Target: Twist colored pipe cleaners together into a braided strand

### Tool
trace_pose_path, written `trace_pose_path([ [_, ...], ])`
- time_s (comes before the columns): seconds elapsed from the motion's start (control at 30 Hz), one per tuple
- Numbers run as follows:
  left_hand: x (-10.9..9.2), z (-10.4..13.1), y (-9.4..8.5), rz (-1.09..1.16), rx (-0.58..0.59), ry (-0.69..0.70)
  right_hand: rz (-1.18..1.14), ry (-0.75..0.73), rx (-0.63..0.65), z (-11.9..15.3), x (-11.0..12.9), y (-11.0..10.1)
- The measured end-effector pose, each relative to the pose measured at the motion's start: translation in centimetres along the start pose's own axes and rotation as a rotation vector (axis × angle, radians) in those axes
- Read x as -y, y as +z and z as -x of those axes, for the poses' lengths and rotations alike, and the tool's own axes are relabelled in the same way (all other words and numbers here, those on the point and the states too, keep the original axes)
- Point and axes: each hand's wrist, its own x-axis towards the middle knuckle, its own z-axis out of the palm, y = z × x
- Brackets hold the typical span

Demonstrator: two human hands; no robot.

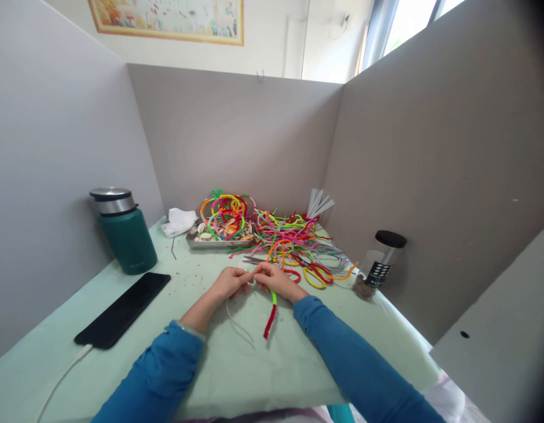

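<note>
Left hand point(231, 283): fingertips pinched together; I can't tell on what.
Right hand point(272, 277): I see it pinching the fuzzy green-and-red stick point(271, 320).
Fuzzy stick: pokes out below my right hand.
Thin grey cord point(237, 325): trails under my left hand.

"How does the fuzzy strip point(270, 322) look?"

"Soft and furry, bright green above and dark red below. Its upper part is held and mostly covered; the rest hangs down at a slight slant, the red tip lowest. Whether that tip touches down is hard to tell."

"And where is it, going by the metal tray point(219, 244)?"

"On the tray's near side, beyond its right end, well apart from it."

"What about the thin grey cord point(232, 318)?"

"Pale and slender, its far end hidden. The visible length trails loosely toward the near side in a gentle curve, roughly in front of the tray's right part, also well apart."
</note>
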Motion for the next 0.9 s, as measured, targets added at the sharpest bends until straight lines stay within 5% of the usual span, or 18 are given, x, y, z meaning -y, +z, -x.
trace_pose_path([
  [0.9, 0.3, -0.3, 0.1, -0.065, -0.118, -0.019, 0.045, -0.031, 0.015, 0.1, -0.1, 0.2],
])
